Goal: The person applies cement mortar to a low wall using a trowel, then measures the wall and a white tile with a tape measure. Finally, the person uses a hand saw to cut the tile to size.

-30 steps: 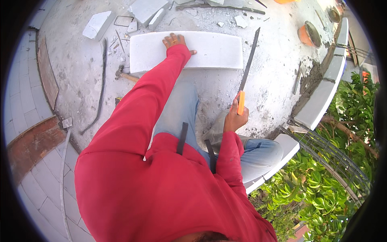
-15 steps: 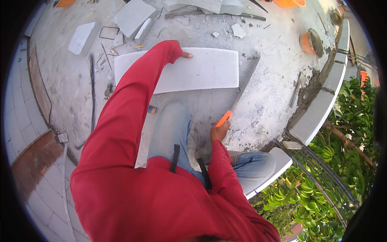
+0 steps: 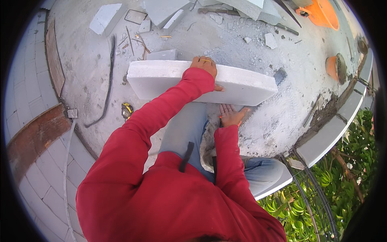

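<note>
White, chalky-looking block (image 3: 238, 88) in the upper middle of the head view, tilted, thick edge on show. Left hand (image 3: 204, 67) clamped over that top edge, thumb down on the near face. Right hand (image 3: 231, 116) just below, near the middle of the frame, palm up, fingers straight and loose, right by the lower edge; hard to tell if touching. Mid-handling, by the looks of it: turning or propping the block. Next move probably calling for a firm hold up top plus support from underneath, so no toppling. At left of centre, a yellow-and-black tape measure (image 3: 127, 110) on the concrete floor (image 3: 278, 125). Upper left to upper middle, broken pale slabs (image 3: 163, 12); upper right, a big orange bucket (image 3: 322, 14).
</note>
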